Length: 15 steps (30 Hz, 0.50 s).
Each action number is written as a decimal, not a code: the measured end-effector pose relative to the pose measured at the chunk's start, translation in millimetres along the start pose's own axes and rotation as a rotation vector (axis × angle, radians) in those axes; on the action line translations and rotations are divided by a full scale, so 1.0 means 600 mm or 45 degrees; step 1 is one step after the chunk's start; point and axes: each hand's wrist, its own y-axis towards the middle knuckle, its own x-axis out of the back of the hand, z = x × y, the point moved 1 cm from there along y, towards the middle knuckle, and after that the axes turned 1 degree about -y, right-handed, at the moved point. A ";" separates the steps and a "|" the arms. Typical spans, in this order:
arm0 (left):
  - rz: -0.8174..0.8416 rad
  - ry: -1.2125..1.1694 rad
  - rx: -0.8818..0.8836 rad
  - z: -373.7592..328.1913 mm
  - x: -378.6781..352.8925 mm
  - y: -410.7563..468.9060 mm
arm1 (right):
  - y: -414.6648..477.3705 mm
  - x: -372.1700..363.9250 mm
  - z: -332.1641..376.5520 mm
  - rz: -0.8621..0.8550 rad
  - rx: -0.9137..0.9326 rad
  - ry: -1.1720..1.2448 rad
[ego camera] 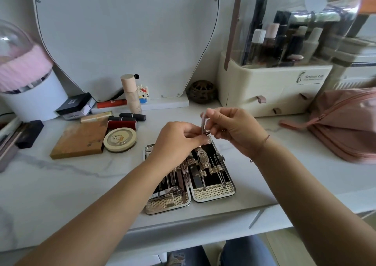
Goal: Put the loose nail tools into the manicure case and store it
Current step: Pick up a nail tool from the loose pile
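The manicure case lies open flat on the white marble tabletop, near its front edge, with several metal tools strapped into both halves. Above the case's far end, a thin metal nail tool stands nearly upright. My right hand pinches its upper part between thumb and fingers. My left hand has its fingers curled around the tool's lower end, just over the case's top edge. The left forearm hides part of the case's left half.
Left of the case lie a round cream tin, a wooden block, lipsticks and a tall bottle. A cream cosmetics organizer stands at back right, a pink zip bag at far right, a mirror behind.
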 end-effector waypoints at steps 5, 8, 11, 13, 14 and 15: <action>-0.019 -0.308 0.138 0.007 0.006 -0.001 | 0.004 0.039 -0.003 -0.401 0.083 -0.091; 0.031 -0.365 0.162 0.006 0.004 -0.001 | 0.003 0.032 -0.018 -0.192 -0.103 -0.029; 0.083 -0.357 0.160 0.002 0.001 -0.002 | 0.005 0.021 -0.025 -0.004 -0.182 0.195; 0.048 -0.161 0.074 0.001 0.005 -0.002 | 0.009 0.025 -0.026 0.001 -0.180 0.225; 0.030 0.013 0.001 0.002 0.009 -0.003 | 0.011 0.029 -0.026 -0.017 -0.175 0.211; 0.028 0.185 -0.065 0.003 0.012 -0.004 | 0.012 0.033 -0.027 -0.043 -0.169 0.189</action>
